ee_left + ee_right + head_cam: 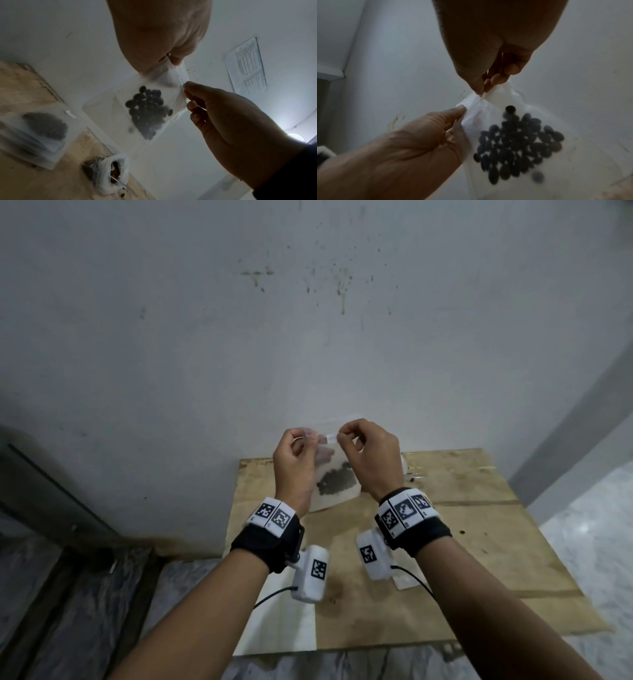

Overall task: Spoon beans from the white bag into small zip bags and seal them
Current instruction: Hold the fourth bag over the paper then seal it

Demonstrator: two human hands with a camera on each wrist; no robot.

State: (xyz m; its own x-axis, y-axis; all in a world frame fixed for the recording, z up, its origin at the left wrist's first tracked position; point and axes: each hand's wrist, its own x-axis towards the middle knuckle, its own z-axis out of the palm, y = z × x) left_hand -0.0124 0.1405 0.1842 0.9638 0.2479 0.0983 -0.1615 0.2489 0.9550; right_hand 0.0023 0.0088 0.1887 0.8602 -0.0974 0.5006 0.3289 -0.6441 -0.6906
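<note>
A small clear zip bag (327,455) with a clump of dark beans (147,111) hangs in the air above the wooden board (472,529). My left hand (310,436) pinches its top strip at the left and my right hand (342,434) pinches the same strip just to the right. In the right wrist view the zip bag (513,142) sags below both pinches, and its mouth looks crumpled between them. The white bag (111,173) stands open on the board with brown beans inside. In the head view my right hand mostly hides it.
A stack of filled zip bags (39,129) lies on the board beside the white bag. A white sheet (284,628) covers the board's near left corner. A stained grey wall (308,320) rises right behind the board. A printed paper (247,65) hangs on a wall.
</note>
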